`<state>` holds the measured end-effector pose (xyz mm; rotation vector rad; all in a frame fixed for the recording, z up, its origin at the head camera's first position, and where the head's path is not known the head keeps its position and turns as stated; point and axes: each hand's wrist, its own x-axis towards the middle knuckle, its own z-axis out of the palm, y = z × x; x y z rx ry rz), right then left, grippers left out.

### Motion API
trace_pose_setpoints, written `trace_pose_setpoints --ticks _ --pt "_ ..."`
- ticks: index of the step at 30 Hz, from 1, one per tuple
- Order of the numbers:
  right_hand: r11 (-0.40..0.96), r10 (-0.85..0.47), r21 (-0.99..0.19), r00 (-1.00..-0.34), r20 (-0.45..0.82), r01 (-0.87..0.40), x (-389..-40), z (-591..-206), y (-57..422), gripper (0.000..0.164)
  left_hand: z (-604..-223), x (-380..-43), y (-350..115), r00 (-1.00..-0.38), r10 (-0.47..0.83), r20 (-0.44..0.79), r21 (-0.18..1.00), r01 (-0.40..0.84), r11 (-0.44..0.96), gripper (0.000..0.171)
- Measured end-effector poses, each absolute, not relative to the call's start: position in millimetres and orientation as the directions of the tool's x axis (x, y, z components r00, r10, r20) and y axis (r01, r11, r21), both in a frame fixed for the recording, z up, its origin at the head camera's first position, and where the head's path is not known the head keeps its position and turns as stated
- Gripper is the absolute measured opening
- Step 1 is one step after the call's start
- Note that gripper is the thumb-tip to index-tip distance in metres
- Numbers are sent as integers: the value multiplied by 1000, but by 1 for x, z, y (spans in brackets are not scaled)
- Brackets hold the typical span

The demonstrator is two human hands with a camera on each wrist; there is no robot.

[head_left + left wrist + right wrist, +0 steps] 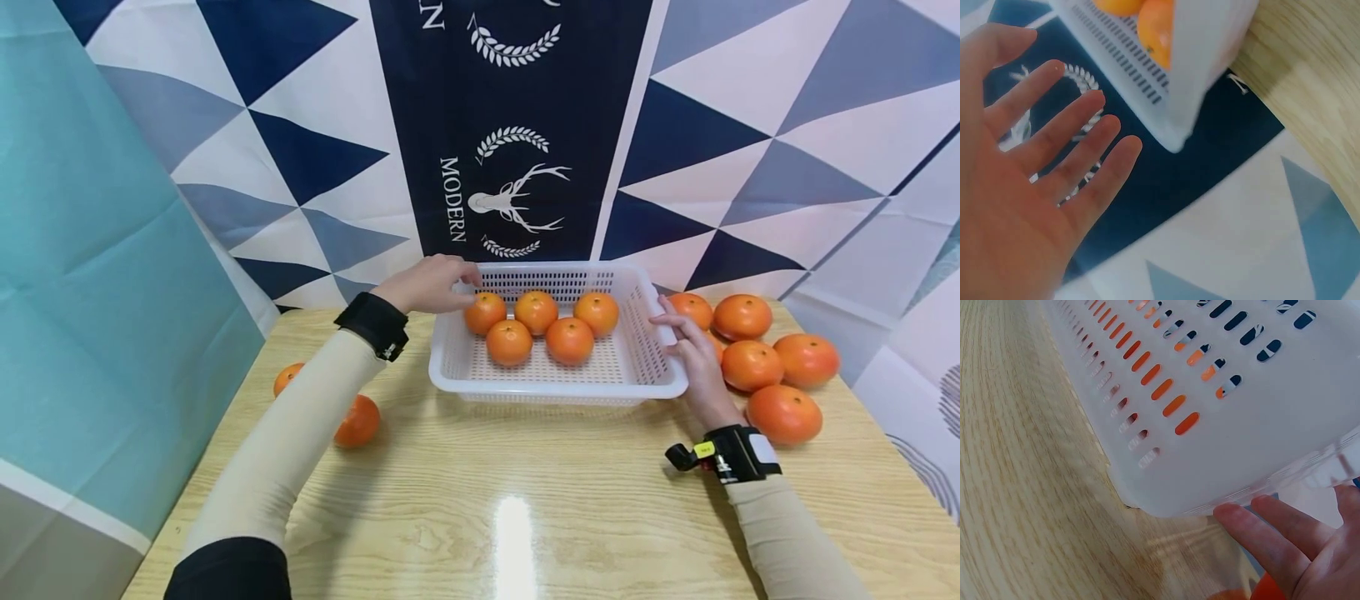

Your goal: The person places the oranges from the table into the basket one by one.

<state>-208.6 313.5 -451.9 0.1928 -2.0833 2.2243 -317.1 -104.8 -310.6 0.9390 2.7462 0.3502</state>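
A white plastic basket [558,390] with slotted walls stands on the table, holding several oranges [569,341] on its bottom. My left hand [432,283] hovers by the basket's left back corner, over the rim. Its fingers spread loosely and the palm is bare in the left wrist view, apart from the basket wall [1185,75]. At the opposite end, my right hand [697,362] lies along the right wall. Its extended fingertips [1230,515] touch the outside of that wall, low near the corner in the right wrist view.
To the right of my right hand lies a cluster of several loose oranges [752,366]. Two more oranges [357,422] sit left of the basket, partly behind my left forearm. A patterned cloth [506,208] hangs right behind the basket. The wooden table [450,500] extends toward me.
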Motion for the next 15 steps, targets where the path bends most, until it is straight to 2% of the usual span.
trace_pose_setpoints --ticks 15 --pt "-56 -25 -985 -986 166 -165 -209 -453 314 50 -333 -311 -177 -801 592 -89 314 542 780 38"
